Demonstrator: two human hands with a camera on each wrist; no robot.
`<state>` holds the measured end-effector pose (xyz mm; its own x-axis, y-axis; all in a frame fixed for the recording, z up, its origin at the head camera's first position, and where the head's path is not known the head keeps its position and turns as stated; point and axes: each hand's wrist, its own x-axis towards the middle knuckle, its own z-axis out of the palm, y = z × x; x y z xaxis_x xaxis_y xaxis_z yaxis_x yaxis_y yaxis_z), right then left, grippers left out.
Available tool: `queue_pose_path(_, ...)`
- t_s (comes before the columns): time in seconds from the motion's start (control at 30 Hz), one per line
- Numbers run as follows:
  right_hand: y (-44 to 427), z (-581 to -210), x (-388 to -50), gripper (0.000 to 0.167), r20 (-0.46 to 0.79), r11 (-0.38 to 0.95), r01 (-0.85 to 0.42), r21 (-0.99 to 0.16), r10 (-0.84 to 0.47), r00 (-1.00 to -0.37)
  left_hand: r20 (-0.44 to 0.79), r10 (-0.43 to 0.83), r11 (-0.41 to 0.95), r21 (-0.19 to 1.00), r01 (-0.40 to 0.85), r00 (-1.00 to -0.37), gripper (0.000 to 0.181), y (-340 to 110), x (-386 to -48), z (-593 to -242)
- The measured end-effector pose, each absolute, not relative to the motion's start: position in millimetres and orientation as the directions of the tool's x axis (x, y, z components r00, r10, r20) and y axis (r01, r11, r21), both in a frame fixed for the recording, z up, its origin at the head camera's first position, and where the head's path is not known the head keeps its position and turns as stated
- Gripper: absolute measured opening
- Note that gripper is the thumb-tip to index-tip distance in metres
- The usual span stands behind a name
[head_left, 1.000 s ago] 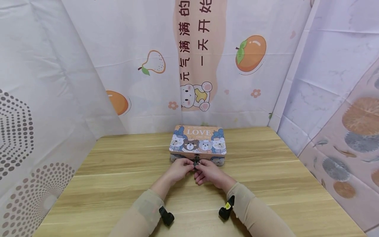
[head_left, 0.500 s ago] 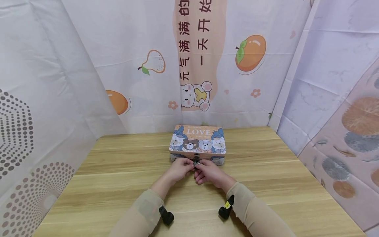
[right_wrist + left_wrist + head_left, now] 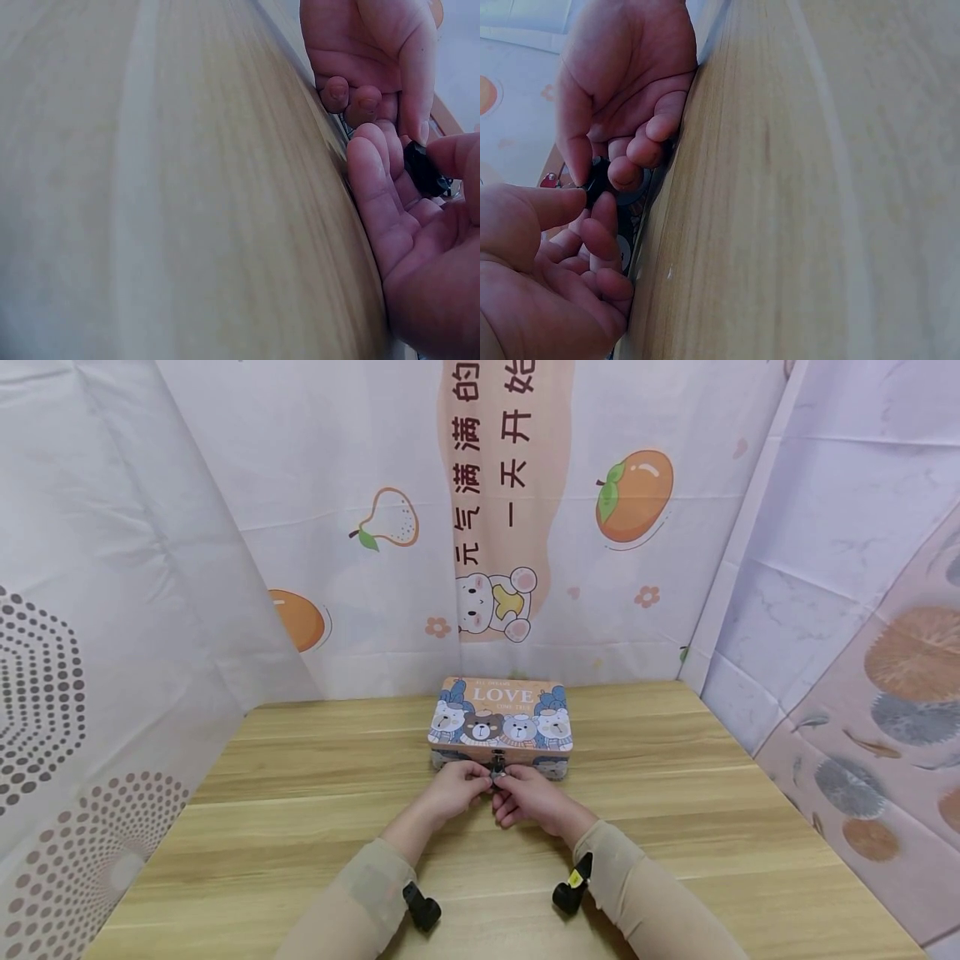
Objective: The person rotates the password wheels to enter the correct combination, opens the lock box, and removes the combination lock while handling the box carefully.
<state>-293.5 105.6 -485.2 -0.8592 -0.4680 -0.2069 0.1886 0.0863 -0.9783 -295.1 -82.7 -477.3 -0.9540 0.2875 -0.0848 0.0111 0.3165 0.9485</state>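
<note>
A tin box (image 3: 501, 714) with bears and the word LOVE on its lid stands closed near the back of the table in the head view. At its front latch (image 3: 498, 754) is a small black padlock (image 3: 424, 171), mostly covered by fingers. My left hand (image 3: 452, 789) pinches the padlock from the left. From the other side, my right hand (image 3: 534, 799) holds it between thumb and fingers. In the left wrist view both thumbs meet at the black body (image 3: 597, 182). Its far side and the fingertips behind it are hidden.
The wooden table (image 3: 337, 777) extends around the box on both sides. Behind it hangs a white printed curtain (image 3: 337, 443), with further cloth at left and right. A black wrist camera (image 3: 422, 907) is strapped to the left sleeve, another camera (image 3: 573, 887) to the right.
</note>
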Motion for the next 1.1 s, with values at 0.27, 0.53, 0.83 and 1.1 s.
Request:
queue_pose_path(0.27, 104.6, -481.3, -292.2, 0.029, -0.224, 0.099, 0.201, -0.975, -0.459, -0.86, -0.084, 0.284, 0.319, 0.948, 0.012, -0.955, 0.015, -82.8, -295.1, -476.4)
queue_pose_path(0.53, 103.5, -481.1, -292.0, 0.03, -0.226, 0.112, 0.196, -0.974, -0.449, -0.865, -0.08, 0.291, 0.315, 0.949, 0.016, -0.953, 0.015, -83.8, -294.3, -475.6)
queue_pose_path(0.83, 102.9, -483.4, -293.9, 0.031, -0.232, 0.118, 0.2, -0.973, -0.445, -0.865, -0.085, 0.286, 0.327, 0.945, 0.014, -0.954, 0.016, -83.6, -295.8, -478.0)
queue_pose_path(1.1, 103.1, -485.0, -295.2, 0.032, -0.235, 0.113, 0.206, -0.972, -0.443, -0.865, -0.09, 0.287, 0.332, 0.943, 0.011, -0.954, 0.016, -83.7, -295.8, -477.5)
